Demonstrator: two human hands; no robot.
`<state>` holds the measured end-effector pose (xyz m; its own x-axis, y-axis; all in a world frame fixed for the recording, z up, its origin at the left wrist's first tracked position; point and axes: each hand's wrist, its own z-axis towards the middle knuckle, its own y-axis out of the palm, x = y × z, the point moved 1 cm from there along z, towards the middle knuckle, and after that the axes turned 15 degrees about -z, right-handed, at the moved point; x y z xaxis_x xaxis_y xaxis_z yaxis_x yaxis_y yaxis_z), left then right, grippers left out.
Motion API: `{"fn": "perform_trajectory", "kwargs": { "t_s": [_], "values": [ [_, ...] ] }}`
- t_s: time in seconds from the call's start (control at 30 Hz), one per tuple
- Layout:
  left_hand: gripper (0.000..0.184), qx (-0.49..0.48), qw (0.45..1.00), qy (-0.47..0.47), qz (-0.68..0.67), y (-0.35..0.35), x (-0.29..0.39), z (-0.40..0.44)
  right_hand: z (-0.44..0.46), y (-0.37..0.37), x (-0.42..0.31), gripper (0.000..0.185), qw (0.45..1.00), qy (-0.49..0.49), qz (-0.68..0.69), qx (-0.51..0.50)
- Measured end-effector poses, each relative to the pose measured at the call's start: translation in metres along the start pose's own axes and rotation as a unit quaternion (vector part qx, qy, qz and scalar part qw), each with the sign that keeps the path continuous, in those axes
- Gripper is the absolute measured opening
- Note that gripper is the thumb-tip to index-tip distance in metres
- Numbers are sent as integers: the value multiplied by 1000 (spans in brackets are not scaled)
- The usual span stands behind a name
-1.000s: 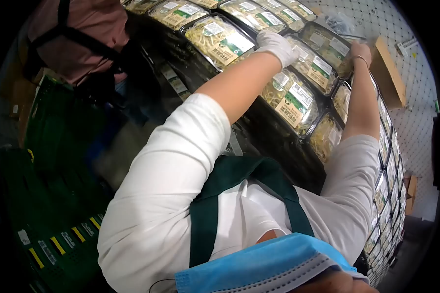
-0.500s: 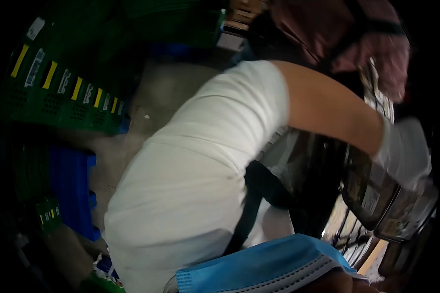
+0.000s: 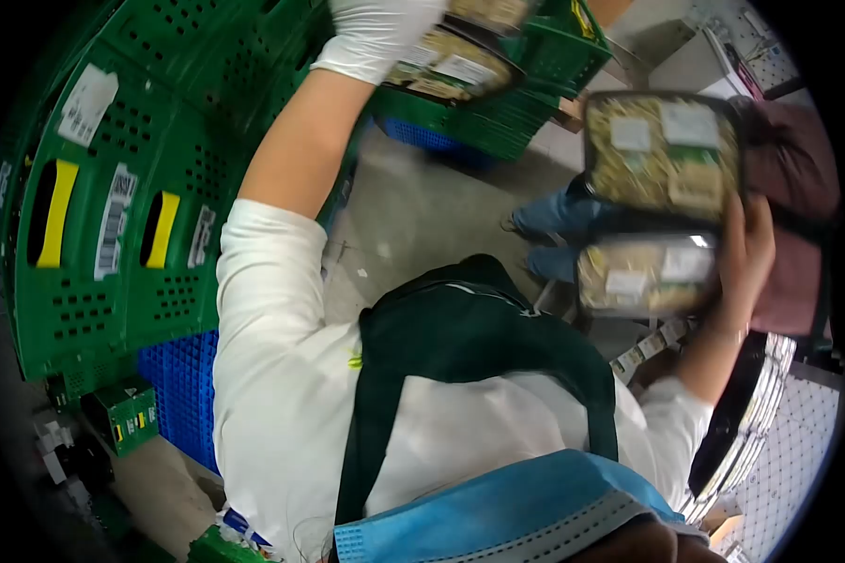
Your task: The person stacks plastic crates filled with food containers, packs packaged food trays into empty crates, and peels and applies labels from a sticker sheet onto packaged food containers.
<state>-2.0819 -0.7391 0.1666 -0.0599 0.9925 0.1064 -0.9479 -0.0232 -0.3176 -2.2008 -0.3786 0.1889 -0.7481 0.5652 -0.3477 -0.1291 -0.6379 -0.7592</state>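
Note:
My left hand [image 3: 385, 33], in a white glove, reaches to the upper middle and grips black plastic food trays by their left side. One labelled food tray [image 3: 455, 66] shows below, and part of a second tray [image 3: 490, 11] is cut off by the top edge. My bare right hand [image 3: 749, 249] is closed on the right edges of two more trays. The upper tray [image 3: 662, 155] has pale strip-like food under clear film with white labels. Just under it, the lower tray [image 3: 648, 274] is blurred by motion.
Green crates [image 3: 89, 225] with yellow handles stand on the left above a blue plastic base [image 3: 180, 394]. Another green crate [image 3: 559, 52] is at the top. A person in a maroon jacket [image 3: 798, 169] and blue jeans stands at the right, near stacked trays [image 3: 756, 422].
My left hand has swung from the far right across to the upper left, now with trays in it. My right hand has come into view holding two trays. The view has turned left.

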Motion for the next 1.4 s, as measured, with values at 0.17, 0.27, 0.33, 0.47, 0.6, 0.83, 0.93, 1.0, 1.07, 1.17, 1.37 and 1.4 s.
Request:
{"fn": "perform_trajectory", "kwargs": {
  "t_s": [0.17, 0.27, 0.33, 0.47, 0.6, 0.83, 0.93, 1.0, 1.07, 1.17, 1.37, 1.4],
  "values": [
    [29, -17, 989, -70, 130, 63, -119, 20, 197, 146, 18, 39, 988, -34, -146, 43],
    [29, 5, 992, -49, 120, 134, -180, 45, 324, 221, 22, 43, 981, -46, -184, 42],
    [26, -45, 987, -55, 142, 202, -230, 51, 407, 300, 51, 35, 966, -95, -240, -11],
    [40, -233, 912, -330, 66, 321, -330, 20, 467, 463, 77, 33, 964, -131, -206, -104],
    [38, -282, 850, -436, 88, 380, -411, -67, 458, 630, 158, 35, 972, -19, -9, -233],
    [86, -634, 763, -127, -17, 368, -343, -83, 378, 723, 168, 46, 921, 280, 60, -263],
    [63, -774, 629, -42, 59, 367, -355, -115, 394, 721, 147, 48, 889, 306, -24, -341],
    [58, -740, 668, 14, 74, 373, -376, -136, 398, 722, 147, 52, 877, 309, -56, -364],
    [58, -736, 673, -20, 74, 377, -377, -138, 406, 719, 161, 69, 858, 288, -85, -417],
    [57, -761, 636, -84, 101, 386, -366, -128, 418, 694, 179, 73, 881, 150, -135, -429],
    [65, -677, 724, -42, -128, 408, -269, -61, 370, 428, 70, 37, 956, -25, 63, -285],
    [57, -455, 822, 283, -194, 432, -280, -80, 333, 373, 57, 30, 971, -40, 147, -183]
  ]
}}
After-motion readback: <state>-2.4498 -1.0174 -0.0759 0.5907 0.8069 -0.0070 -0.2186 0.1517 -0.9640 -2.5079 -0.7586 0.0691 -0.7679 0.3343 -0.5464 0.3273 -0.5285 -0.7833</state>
